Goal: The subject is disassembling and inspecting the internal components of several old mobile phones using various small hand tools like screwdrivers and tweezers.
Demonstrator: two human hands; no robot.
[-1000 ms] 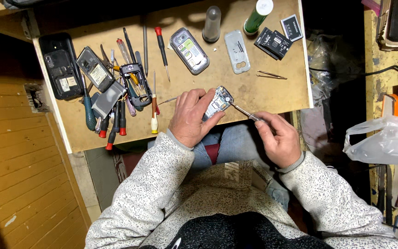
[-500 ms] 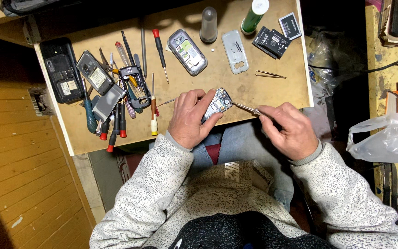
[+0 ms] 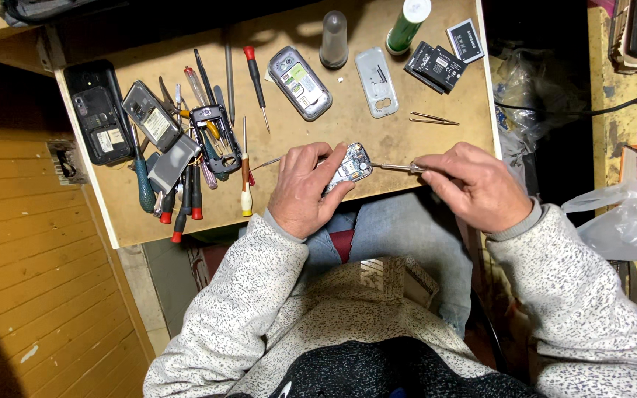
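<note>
My left hand (image 3: 305,190) grips a small opened phone body (image 3: 351,166) with its circuit board showing, near the front edge of the wooden board (image 3: 377,133). My right hand (image 3: 475,184) holds a thin metal tool (image 3: 392,167) whose tip touches the phone's right side. Both hands rest at the board's front edge, above my lap.
Several screwdrivers (image 3: 186,199) and phone parts lie at the left beside a black phone (image 3: 99,116). A grey phone (image 3: 300,82), a back cover (image 3: 377,81), tweezers (image 3: 433,119), batteries (image 3: 436,66), a green bottle (image 3: 407,23) and a grey cap (image 3: 333,38) lie farther back. A plastic bag (image 3: 621,217) sits at right.
My right hand has risen from below the board's edge to level with the phone, bringing the tool from slanted to nearly horizontal. The left hand stays on the phone.
</note>
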